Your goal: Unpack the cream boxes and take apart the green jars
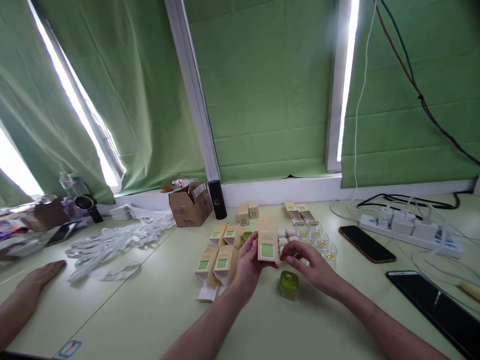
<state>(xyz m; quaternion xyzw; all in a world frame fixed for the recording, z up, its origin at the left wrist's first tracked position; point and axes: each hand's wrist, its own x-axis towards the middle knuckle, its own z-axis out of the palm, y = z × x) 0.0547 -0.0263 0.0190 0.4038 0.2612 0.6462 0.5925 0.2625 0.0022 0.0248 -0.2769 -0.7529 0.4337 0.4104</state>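
Observation:
A small kraft-paper box [267,235] with a green square on its front is held upright in my left hand [250,262], fingers wrapped around its side and lower part. Beside the box's right edge is my right hand [313,265], its fingers bent and loosely apart, with nothing visible in them. Whether its fingertips touch the box is unclear. Below the hands, a clear glass jar with a green lid [289,285] stands on the table. Several similar kraft boxes [226,265] lie left of my left hand, some with flaps out. Clear containers with gold centres [322,244] sit behind my right hand.
At the right lie a phone [366,243], a tablet [431,305] and a loaded white power strip [410,234] with cables. A cardboard carton [191,204] and black cylinder [217,200] stand at the back. White strips [116,245] and another person's hand [43,276] are left.

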